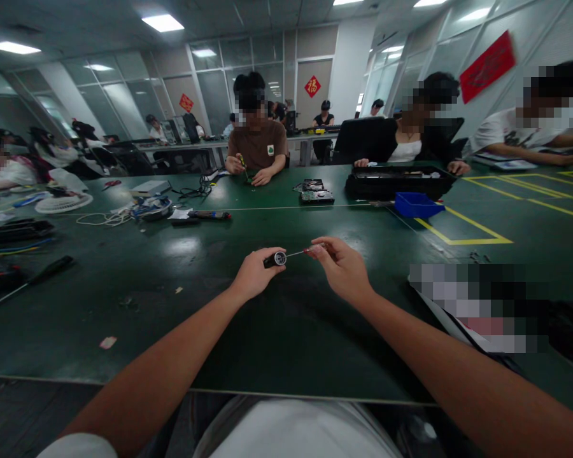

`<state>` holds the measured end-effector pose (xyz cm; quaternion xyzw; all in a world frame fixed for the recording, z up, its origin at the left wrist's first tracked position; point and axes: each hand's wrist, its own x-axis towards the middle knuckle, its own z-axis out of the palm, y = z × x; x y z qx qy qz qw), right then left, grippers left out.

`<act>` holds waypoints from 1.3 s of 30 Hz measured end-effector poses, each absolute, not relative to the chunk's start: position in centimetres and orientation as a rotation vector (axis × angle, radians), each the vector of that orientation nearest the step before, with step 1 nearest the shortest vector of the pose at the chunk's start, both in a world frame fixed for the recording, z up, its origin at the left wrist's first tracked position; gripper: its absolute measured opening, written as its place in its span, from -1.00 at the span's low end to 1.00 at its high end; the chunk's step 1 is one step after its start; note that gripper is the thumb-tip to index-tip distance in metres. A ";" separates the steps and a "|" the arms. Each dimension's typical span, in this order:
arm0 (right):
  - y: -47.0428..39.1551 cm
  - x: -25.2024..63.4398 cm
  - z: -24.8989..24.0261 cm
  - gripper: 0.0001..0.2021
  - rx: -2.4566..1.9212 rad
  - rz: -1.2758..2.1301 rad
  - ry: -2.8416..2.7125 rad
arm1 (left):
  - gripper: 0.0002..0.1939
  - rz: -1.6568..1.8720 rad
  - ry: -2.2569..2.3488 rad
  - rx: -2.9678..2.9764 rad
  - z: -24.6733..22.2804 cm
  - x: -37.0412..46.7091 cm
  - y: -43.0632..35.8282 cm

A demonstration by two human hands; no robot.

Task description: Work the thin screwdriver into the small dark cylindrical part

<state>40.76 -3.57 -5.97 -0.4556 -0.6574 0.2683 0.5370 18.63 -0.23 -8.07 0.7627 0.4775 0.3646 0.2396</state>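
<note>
My left hand (256, 275) is closed around a small black cylinder (279, 258) with a pale round end facing me; its exact kind is unclear. In my right hand (346, 270) is a screwdriver (297, 253), its red and clear handle pinched between thumb and fingers. The thin metal shaft points left at the cylinder's round end. Whether the tip touches it or goes inside, I cannot tell. Both hands are above the green table (286, 343), in front of my body.
A long dark screwdriver (50, 270) lies at left. Farther back are a black-handled tool (210, 215), bundled cables (150, 207), opened drives (316, 196), a blue bin (417, 205) and a black case (401, 182). At right sits a blurred-out flat object (472, 312). Co-workers sit opposite.
</note>
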 end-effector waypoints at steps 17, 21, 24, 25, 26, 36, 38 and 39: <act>-4.2 40.8 -5.3 -0.70 -1.235 0.485 -1.718 | -0.60 0.915 1.341 2.216 -7.3 19.1 -0.9; -4.2 40.6 -5.4 -0.67 -1.253 0.399 -1.710 | -0.62 0.865 1.340 2.244 -7.2 19.3 -1.1; -4.1 40.6 -5.6 -0.71 -1.209 0.415 -1.702 | -0.62 0.856 1.348 2.252 -7.2 19.4 -1.2; -4.0 40.7 -5.7 -0.70 -1.198 0.436 -1.703 | -0.62 0.861 1.350 2.252 -7.2 19.4 -1.2; -3.9 40.7 -5.7 -0.69 -1.195 0.459 -1.706 | -0.61 0.865 1.351 2.253 -7.2 19.4 -1.2; -3.1 40.7 -6.6 -0.76 -1.153 0.568 -1.520 | -0.62 0.857 1.332 2.284 -7.3 19.2 -1.1; -2.8 40.4 -6.8 -0.77 -1.070 0.680 -1.440 | -0.62 0.856 1.327 2.294 -7.2 19.2 -1.1; -2.6 40.4 -7.0 -0.76 -1.033 0.753 -1.388 | -0.61 0.853 1.323 2.297 -7.2 19.2 -1.1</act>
